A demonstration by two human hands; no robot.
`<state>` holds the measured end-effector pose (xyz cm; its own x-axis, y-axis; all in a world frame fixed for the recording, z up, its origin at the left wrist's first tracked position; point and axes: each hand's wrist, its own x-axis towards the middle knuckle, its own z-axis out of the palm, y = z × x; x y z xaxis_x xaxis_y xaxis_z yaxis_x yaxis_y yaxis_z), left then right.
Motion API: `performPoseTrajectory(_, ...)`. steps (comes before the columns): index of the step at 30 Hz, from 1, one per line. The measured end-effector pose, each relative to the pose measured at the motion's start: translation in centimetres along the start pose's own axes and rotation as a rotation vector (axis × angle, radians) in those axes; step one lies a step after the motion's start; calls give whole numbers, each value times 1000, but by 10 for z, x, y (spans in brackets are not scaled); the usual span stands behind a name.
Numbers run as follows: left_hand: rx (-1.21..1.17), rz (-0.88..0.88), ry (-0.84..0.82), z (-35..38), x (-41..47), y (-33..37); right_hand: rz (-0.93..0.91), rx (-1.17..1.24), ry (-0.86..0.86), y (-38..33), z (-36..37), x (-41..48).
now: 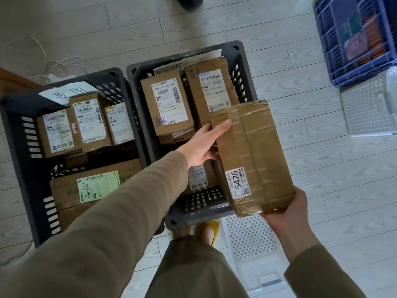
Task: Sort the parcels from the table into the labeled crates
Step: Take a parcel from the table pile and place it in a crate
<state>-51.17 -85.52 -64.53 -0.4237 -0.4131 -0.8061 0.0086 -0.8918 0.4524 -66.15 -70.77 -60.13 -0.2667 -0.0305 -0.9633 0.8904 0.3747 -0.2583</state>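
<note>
Two hands hold one taped cardboard parcel (253, 155), its label "5426" facing up. Right hand (287, 214): fingers curl under the near corner, gripping from below. A white perforated tray (251, 237) lies on the floor just below it. Left hand (204, 145): thumb on the top face at the far left corner, fingers beneath, gripping. Parcel sits tilted in the air over the near right corner of the right dark crate (199, 203), which holds several boxes. Left dark crate (17, 130) alongside holds more. Blue crate (348, 76) stands far right.
</note>
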Motion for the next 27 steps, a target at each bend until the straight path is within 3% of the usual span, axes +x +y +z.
performPoseTrajectory(7,-49,31,11,-12,11,-22,14,7,-18,6,5,12)
performPoseTrajectory(27,-54,10,66,-2,47,-49,-67,-172,296,4,11,57)
